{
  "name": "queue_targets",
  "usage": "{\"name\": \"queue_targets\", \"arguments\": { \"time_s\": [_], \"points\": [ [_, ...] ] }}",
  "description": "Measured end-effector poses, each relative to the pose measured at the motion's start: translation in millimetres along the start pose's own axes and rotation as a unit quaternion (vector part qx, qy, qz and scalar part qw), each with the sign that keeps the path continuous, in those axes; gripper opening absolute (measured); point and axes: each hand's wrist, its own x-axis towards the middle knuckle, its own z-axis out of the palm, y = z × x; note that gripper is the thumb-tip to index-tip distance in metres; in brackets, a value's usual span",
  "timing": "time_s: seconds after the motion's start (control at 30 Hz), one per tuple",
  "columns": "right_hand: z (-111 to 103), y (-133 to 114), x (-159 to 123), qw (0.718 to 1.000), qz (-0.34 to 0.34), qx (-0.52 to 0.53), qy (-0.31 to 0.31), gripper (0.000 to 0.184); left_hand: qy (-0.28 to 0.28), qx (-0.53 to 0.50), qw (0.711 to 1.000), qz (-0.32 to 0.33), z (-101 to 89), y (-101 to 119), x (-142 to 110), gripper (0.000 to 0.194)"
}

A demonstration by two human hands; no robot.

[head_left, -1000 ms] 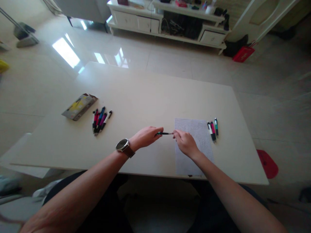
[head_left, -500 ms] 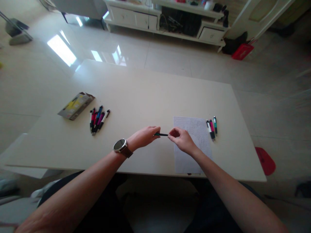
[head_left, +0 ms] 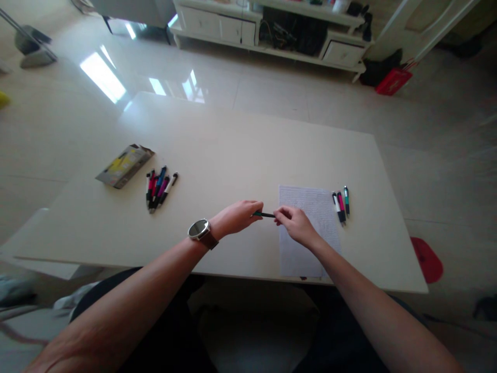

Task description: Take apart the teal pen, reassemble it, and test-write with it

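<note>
A green and black pen (head_left: 267, 214) lies sideways between my two hands, above the table near the left edge of a lined sheet of paper (head_left: 306, 254). My left hand (head_left: 240, 216), with a watch on its wrist, is closed around the green end. The fingertips of my right hand (head_left: 293, 223) pinch the black tip end, which they partly hide. To the right of the paper lie three pens (head_left: 341, 206), one white, one pink and one green. On the left a loose bunch of several pens (head_left: 159, 190) rests on the table.
An opened grey and yellow box (head_left: 125, 166) lies beside the left bunch on the white table (head_left: 233, 155). Beyond the table stand a white TV cabinet (head_left: 217, 26) and a red bag (head_left: 394, 81). A red seat-like shape (head_left: 427, 259) shows past the right edge.
Both hands and the pen appear slightly farther right in view, partly because the whole view has shifted. The grip of each hand on the pen looks much the same.
</note>
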Motion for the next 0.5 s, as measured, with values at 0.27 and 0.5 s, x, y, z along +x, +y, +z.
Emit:
{"name": "queue_targets", "arguments": {
  "time_s": [0.27, 0.5],
  "points": [
    [1.3, -2.4, 0.1, 0.999, -0.029, -0.016, 0.031, 0.014, 0.002, 0.008, 1.000, -0.004, 1.0, -0.1, 0.6, 0.015],
    [2.8, -3.7, 0.6, 0.999, -0.023, -0.020, 0.024, 0.013, -0.006, 0.019, 1.000, -0.005, 0.1, -0.6, -0.7, 0.014]
  ]
}}
